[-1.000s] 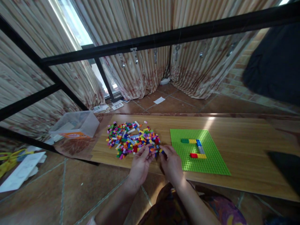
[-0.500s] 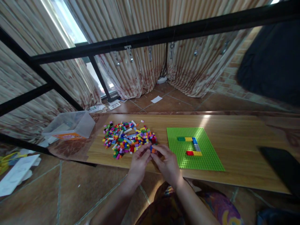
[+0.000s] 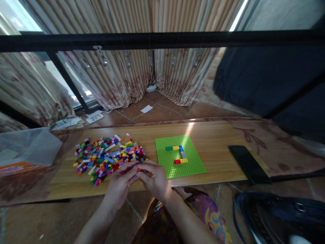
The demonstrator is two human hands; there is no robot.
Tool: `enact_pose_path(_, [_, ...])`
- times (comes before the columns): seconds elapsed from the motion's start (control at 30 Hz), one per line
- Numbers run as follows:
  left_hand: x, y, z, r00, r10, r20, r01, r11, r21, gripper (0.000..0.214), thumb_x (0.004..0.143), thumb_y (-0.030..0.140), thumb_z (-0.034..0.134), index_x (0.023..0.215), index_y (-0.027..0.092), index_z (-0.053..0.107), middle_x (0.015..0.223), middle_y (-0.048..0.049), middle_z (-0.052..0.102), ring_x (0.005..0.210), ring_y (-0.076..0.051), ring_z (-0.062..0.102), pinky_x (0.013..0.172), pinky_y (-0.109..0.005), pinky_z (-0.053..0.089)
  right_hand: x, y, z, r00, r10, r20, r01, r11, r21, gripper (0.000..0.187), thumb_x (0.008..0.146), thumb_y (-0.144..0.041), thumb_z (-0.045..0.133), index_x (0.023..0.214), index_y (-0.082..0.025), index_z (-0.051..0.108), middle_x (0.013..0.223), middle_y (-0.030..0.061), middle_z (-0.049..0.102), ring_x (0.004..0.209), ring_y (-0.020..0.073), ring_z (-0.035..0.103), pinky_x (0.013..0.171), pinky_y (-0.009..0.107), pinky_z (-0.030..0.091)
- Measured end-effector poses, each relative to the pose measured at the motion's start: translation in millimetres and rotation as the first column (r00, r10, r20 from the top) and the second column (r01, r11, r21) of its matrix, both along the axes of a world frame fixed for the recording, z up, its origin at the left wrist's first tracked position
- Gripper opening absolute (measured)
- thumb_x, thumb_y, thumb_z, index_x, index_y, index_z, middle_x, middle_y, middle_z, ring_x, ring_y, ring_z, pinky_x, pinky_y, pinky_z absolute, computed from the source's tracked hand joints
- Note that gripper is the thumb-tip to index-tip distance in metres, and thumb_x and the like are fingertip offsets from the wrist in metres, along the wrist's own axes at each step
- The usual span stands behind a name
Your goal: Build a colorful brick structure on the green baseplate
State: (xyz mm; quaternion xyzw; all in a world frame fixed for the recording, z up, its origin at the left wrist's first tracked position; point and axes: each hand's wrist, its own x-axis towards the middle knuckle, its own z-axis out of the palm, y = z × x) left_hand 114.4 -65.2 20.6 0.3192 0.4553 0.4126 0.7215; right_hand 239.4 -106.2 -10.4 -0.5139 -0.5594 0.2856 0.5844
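Where hands (image 3: pixel 122 179) meet, an orange brick (image 3: pixel 138 169) sits.

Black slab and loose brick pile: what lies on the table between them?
The green baseplate carrying bricks, plus bare wood, shown in the head view.

Window (image 3: pixel 19 15), upper left: chief light source; daylight, glass burnt out to near white.
Curtains (image 3: pixel 122 20): backlit, muted, folds legible; thin overexposed strip beside them, upper right.
Wooden board (image 3: pixel 215 142): moderate light; one whitish sun streak at far edge.
Green baseplate (image 3: pixel 162 145): fairly even light; small glints on studs, near edge.
Dark cloth (image 3: pixel 243 81), right: deep shade, little detail.
Left hand (image 3: pixel 120 184), right hand (image 3: pixel 156 179): subdued light; orange brick (image 3: pixel 138 169) between them small, indistinct.
Plastic box (image 3: pixel 30 145), black bag (image 3: pixel 286 213): wide-angle stretching, soft edges.
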Motion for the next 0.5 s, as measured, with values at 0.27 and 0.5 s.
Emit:
enact_pose_path(0.27, [0, -1, -3.4, 0.998, 0.046, 0.045, -0.046, 0.999, -0.003, 0.026, 0.062, 0.015, 0.083, 0.086, 0.011, 0.073, 0.088, -0.0068, 0.073, 0.078, -0.016, 0.069, 0.074, -0.026, 0.057, 7, 1, -4.3, 0.998, -0.057, 0.04, 0.06, 0.995, -0.079, 0.018, 0.083, -0.023, 0.064, 0.097, -0.027, 0.074, 0.089, 0.0018, 0.071, 0.079, 0.0136, 0.066, 0.074, 0.025, 0.054])
enact_pose_path(0.5, [-2, 1, -12.0, 0.993, 0.113, 0.046, -0.113, 0.994, 0.011, 0.019, 0.076, 0.022, 0.075, 0.092, 0.011, 0.07, 0.087, -0.0104, 0.074, 0.081, -0.02, 0.071, 0.08, -0.033, 0.056, 14, 2, -23.6, 0.908, -0.1, 0.408, 0.16, 0.98, -0.115, 0.026, 0.085, -0.015, 0.051, 0.101, -0.021, 0.071, 0.094, 0.0077, 0.069, 0.086, 0.0194, 0.064, 0.08, 0.033, 0.051])
